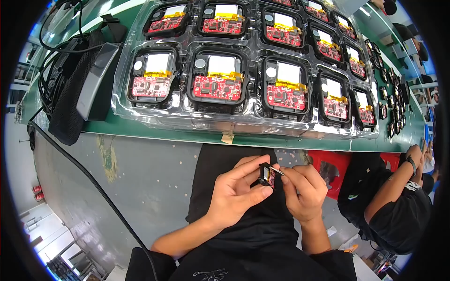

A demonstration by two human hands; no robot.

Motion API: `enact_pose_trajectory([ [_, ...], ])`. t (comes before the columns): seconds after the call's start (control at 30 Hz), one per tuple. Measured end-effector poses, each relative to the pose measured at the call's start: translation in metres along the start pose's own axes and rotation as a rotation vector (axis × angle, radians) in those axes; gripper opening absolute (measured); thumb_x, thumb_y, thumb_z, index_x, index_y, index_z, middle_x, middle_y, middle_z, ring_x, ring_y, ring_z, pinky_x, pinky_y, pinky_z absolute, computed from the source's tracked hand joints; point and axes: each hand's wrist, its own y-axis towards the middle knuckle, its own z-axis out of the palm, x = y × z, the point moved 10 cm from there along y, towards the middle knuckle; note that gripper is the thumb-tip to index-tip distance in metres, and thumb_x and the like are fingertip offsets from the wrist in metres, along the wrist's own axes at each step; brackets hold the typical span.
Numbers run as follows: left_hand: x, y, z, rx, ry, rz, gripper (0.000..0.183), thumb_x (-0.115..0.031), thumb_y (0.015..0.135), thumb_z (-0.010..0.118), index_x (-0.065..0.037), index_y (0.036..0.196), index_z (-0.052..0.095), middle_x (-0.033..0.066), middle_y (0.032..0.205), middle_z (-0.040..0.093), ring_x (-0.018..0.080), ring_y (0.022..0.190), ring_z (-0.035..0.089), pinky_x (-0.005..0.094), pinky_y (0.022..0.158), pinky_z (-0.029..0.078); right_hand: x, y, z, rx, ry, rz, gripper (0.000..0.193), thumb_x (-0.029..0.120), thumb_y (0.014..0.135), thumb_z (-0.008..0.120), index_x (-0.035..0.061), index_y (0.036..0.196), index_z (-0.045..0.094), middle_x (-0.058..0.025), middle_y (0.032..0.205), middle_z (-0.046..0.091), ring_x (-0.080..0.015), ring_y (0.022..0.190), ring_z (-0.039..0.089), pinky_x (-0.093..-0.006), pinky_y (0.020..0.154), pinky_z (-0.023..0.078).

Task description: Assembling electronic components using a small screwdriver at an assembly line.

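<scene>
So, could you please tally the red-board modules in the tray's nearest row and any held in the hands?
Nearest-row modules in the clear tray: 5
Held module, between left hand and right hand: 1
Total: 6

small black-cased module (267,176), red circuit board showing; tilted on edge, held above the lap

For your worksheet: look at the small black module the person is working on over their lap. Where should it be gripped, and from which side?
Grip the small black module by its two outer black edges, coming from its left, as the left hand does with thumb below and fingers above. That leaves the open face, with its red board, free on the right for the right hand. This is a judgement from its pose.
</scene>
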Motion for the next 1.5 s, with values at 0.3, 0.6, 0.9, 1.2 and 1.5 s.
enact_pose_trajectory([
  [0.3,0.0,-0.005,-0.003,-0.098,0.027,0.014,0.057,0.004,0.09,0.07,0.005,0.143,0.048,0.0176,0.139,0.052,0.0349,0.133,0.053,0.044,0.112,0.045,0.012,-0.004,0.003,-0.017,-0.094,-0.055,0.033,-0.001,0.07,0.08,0.0023,0.102,0.073,-0.0057,0.082,0.062,-0.0221,0.06,0.059,-0.0343,0.053,0.048],
  [0.6,-0.094,-0.031,0.03,0.331,0.149,0.471,0.069,-0.006,0.074,0.089,0.005,0.133,0.056,0.031,0.119,0.06,0.0493,0.105,0.067,0.0616,0.094,0.055,-0.05,-0.011,-0.107,-0.585,0.003,0.21,0.017,-0.006,0.093,0.056,-0.0056,0.107,0.065,-0.0172,0.098,0.059,-0.0227,0.081,0.057,-0.0314,0.065,0.047],
  [0.9,-0.226,-0.003,0.092,-0.055,0.814,0.744,0.043,-0.017,0.106,0.048,0.007,0.141,0.04,0.0161,0.123,0.051,0.0314,0.108,0.068,0.0352,0.079,0.063,-0.088,0.092,-0.11,-0.328,-0.536,0.316,0.047,0.029,0.092,0.071,0.0116,0.135,0.06,-0.0137,0.118,0.056,-0.0344,0.087,0.066,-0.0453,0.073,0.052],
  [1.2,-0.317,0.132,0.121,-0.13,1.498,0.759,0.027,-0.01,0.096,0.066,0.0,0.121,0.064,0.0032,0.097,0.068,0.0078,0.089,0.061,0.0224,0.079,0.048,-0.098,0.088,-0.107,-0.379,-0.368,0.349,0.026,0.019,0.088,0.075,0.0031,0.105,0.064,-0.0131,0.111,0.062,-0.0356,0.089,0.067,-0.0448,0.076,0.052],
  [1.5,-0.313,0.197,0.077,-0.008,1.866,0.893,0.02,-0.017,0.093,0.072,0.0,0.104,0.07,0.01,0.105,0.069,0.0163,0.103,0.065,0.0304,0.09,0.052,-0.102,0.091,-0.108,-0.385,-0.314,0.392,0.025,0.013,0.085,0.076,0.0021,0.103,0.063,-0.0118,0.107,0.064,-0.0334,0.088,0.066,-0.0423,0.077,0.052],
])
